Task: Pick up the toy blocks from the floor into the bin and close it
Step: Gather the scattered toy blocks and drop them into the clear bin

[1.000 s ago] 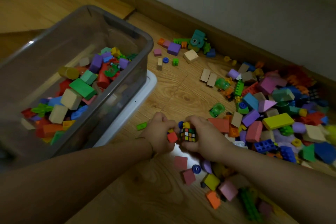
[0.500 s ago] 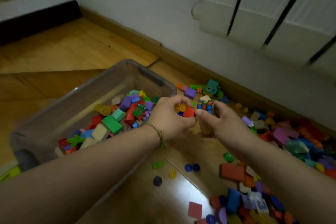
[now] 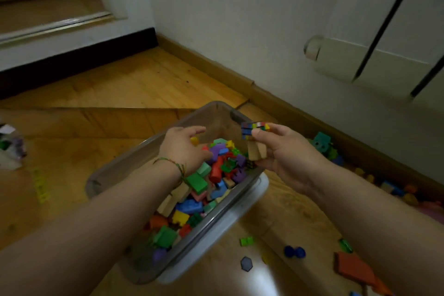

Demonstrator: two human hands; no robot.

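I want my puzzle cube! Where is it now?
In the head view, the puzzle cube is right of centre, held in the right hand with a wooden block, over the edge of the bin.

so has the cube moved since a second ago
Yes. The cube, gripped in the right hand, went from the floor beside the bin up to above the bin's right rim.

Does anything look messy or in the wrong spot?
Yes. Blocks lie strewn on the floor by the wall, a lime-green piece lies alone left of the bin, and the bin sits on what looks like its white lid, which belongs on top.
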